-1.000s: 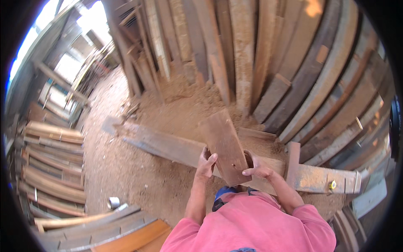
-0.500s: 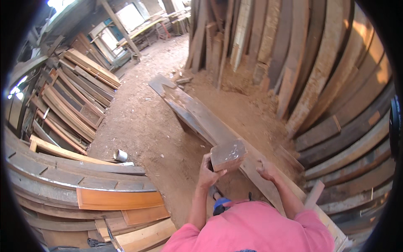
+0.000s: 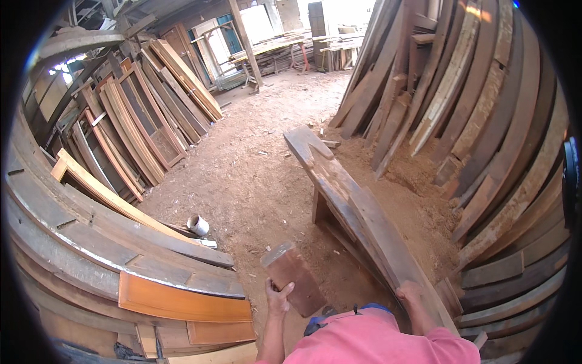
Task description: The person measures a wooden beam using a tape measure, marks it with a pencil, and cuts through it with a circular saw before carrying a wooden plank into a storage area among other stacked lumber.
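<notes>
My left hand (image 3: 278, 297) grips a thick reddish-brown wooden block (image 3: 297, 280) by its near left side, with the thumb lying over its face. The block is tilted in the air left of a low bench, and its far end is greyish. A long, weathered plank (image 3: 374, 225) lies along the bench (image 3: 316, 162), running from far left to near right. My right hand (image 3: 410, 292) is closed at the plank's near part, by its left edge. Its fingers are curled, and whatever they may hold is hidden.
Tall boards (image 3: 467, 121) lean in a row along the right. Door frames and planks (image 3: 136, 121) lean at the far left. Nearer on the left lie stacked boards, with an orange-brown panel (image 3: 185, 298) on top. A white can (image 3: 197, 225) lies on the sawdust-strewn floor (image 3: 242, 164).
The block has moved left and down in my left hand and turned, showing its brown face. My right hand has come down to the plank. The view has swung left and up.
</notes>
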Demonstrator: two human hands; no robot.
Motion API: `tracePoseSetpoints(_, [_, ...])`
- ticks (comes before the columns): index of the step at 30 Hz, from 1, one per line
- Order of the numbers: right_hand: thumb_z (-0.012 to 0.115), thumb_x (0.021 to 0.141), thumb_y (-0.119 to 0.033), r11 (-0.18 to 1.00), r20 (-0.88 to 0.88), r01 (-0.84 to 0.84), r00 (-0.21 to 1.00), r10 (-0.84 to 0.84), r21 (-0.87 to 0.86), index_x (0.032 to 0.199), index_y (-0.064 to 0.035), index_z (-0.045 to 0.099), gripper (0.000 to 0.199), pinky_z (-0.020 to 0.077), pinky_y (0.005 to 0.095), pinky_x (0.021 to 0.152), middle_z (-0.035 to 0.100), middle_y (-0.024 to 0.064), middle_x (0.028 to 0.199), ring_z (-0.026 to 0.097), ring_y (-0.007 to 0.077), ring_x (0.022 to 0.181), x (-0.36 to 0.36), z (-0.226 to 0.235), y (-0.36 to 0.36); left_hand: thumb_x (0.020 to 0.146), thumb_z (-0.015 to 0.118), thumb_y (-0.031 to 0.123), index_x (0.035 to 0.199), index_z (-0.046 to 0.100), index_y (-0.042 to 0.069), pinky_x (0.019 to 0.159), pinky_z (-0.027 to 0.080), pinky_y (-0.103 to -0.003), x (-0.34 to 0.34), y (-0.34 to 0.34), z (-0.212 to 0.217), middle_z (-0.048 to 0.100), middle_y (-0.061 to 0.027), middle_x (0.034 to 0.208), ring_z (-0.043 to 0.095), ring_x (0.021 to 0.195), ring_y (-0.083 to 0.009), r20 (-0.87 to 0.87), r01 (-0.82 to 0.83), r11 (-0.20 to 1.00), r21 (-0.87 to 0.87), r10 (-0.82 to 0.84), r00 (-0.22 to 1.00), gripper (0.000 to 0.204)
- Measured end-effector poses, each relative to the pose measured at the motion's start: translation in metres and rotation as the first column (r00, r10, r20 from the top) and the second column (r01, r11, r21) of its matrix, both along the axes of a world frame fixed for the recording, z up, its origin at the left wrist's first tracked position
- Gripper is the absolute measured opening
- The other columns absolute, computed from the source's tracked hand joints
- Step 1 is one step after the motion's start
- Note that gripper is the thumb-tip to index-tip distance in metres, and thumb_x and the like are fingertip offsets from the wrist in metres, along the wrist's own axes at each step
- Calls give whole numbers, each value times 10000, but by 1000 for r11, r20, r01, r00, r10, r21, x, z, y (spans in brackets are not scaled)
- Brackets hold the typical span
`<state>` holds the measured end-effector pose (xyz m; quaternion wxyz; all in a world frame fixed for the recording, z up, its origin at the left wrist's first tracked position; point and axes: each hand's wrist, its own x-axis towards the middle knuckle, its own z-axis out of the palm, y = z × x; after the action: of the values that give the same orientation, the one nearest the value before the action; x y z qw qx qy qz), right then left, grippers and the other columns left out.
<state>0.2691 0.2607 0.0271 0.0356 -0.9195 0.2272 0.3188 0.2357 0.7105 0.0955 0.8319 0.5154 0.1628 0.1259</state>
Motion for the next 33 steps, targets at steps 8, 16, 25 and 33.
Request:
tracePoseSetpoints(8, [637,819,-330,979,156,-111,984,85,171,1050,-25,750,399,529,484,937,690,273,1105,664,425,1082,111,-19,27,805,777,126,1323,520,73,1032,449,-467,49,64,-35,598,-70,1249,569,1153,-264,-71,-354,887,-298,349,934,581])
tracePoseSetpoints(16, [649,888,-367,829,453,-527,795,403,187,1195,0,656,479,445,514,1047,530,283,1386,531,462,1252,317,34,202,918,671,450,1352,564,122,1061,436,-529,170,123,-34,622,-81,1332,565,1228,-318,-172,-371,702,-608,340,925,554])
tracePoseSetpoints(25, [689,856,-329,667,373,-666,743,555,334,1263,-3,627,525,455,461,1042,635,247,1240,571,410,1211,488,80,343,946,616,494,1304,610,111,966,537,-517,248,185,-23,685,-76,1257,650,1161,-289,-99,-366,421,-830,534,840,524])
tracePoseSetpoints(33, [697,843,-318,810,514,-573,735,442,122,1325,17,561,602,460,486,1032,608,293,1273,573,433,1209,628,-42,358,918,608,538,1309,615,146,863,583,-490,284,262,-61,681,-74,1265,665,1137,-290,-167,-417,419,-807,516,840,553])
